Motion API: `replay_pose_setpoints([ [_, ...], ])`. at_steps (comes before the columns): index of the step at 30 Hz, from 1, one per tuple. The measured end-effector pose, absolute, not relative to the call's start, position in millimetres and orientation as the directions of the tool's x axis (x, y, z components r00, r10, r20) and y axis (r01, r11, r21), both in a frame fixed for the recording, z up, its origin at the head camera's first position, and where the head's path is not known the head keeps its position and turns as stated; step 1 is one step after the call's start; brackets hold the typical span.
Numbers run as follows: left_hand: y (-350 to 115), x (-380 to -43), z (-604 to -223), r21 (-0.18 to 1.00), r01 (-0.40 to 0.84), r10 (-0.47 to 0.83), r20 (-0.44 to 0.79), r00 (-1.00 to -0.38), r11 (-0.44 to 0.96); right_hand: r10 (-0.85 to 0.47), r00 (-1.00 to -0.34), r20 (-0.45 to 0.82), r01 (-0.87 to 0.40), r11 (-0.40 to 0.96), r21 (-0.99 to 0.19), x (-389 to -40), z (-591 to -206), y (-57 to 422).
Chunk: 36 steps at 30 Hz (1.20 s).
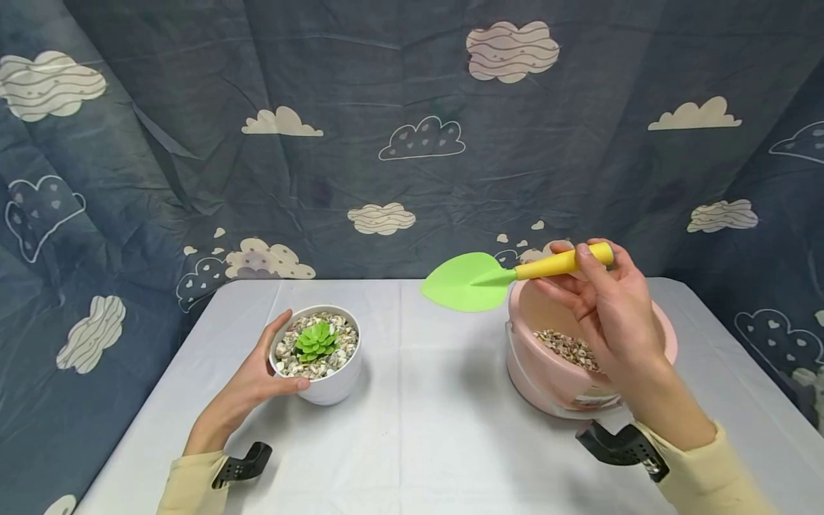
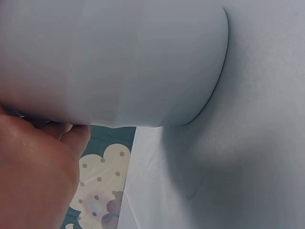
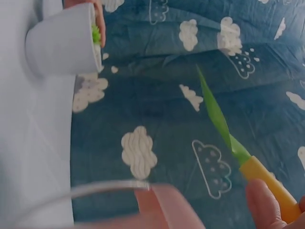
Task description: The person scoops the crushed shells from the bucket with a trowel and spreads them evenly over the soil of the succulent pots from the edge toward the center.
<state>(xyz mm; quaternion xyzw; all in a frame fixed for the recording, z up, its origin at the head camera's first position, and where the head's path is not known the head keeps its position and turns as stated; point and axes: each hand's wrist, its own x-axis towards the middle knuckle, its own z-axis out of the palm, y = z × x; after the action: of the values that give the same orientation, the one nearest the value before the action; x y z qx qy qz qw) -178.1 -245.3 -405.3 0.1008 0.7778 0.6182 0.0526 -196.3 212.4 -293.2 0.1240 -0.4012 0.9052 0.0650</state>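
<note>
My left hand (image 1: 257,372) grips a white flower pot (image 1: 333,386) from its left side, thumb along the near rim and fingers at the far side. The pot stands upright, filled with small pebbles (image 1: 337,357) around a green succulent (image 1: 317,340). In the left wrist view the pot's smooth wall (image 2: 119,62) takes up the upper left. My right hand (image 1: 614,307) pinches the yellow handle of a small trowel (image 1: 473,282), raised with its green blade pointing left. That hand is over a pink bucket (image 1: 537,379); pebbles (image 1: 566,349) lie inside, partly hidden by the hand.
A white cloth covers the table (image 1: 412,429). Behind it hangs a dark blue curtain (image 1: 347,86) with cloud prints. The bucket's pale handle (image 1: 515,357) hangs down its side. Each wrist wears a black strap device (image 1: 244,465).
</note>
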Motion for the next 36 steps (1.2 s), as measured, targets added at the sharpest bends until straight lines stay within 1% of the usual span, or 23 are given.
replay_pose_setpoints([
  [5, -246, -177, -405, 0.971, 0.087, 0.220, 0.037, -0.975, 0.221, 0.034, -0.961, 0.275, -0.230, -0.650, -0.724, -201, -290, 230],
  [9, -246, -176, -404, 0.973, 0.085, 0.225, 0.036, -0.974, 0.213, 0.056, -0.950, 0.306, -0.270, -0.637, -0.722, -206, -285, 245],
  [14, -247, -176, -405, 0.977, 0.081, 0.233, 0.033, -0.972, 0.199, 0.114, -0.933, 0.341, -0.345, -0.553, -0.759, -212, -277, 263],
  [19, -248, -177, -405, 0.975, 0.085, 0.235, 0.036, -0.971, 0.204, 0.179, -0.915, 0.361, -0.399, -0.530, -0.748, -216, -270, 283],
  [22, -249, -177, -406, 0.975, 0.086, 0.237, 0.036, -0.971, 0.205, 0.236, -0.892, 0.385, -0.451, -0.486, -0.749, -218, -269, 293],
  [27, -250, -177, -407, 0.977, 0.083, 0.236, 0.035, -0.971, 0.196, 0.301, -0.835, 0.461, -0.546, -0.352, -0.760, -221, -268, 306],
  [31, -249, -176, -406, 0.978, 0.082, 0.238, 0.034, -0.971, 0.191, 0.284, -0.815, 0.505, -0.571, -0.246, -0.783, -224, -272, 313],
  [36, -248, -175, -405, 0.976, 0.069, 0.233, 0.019, -0.972, 0.206, 0.191, -0.839, 0.509, -0.535, -0.126, -0.835, -225, -283, 313],
])
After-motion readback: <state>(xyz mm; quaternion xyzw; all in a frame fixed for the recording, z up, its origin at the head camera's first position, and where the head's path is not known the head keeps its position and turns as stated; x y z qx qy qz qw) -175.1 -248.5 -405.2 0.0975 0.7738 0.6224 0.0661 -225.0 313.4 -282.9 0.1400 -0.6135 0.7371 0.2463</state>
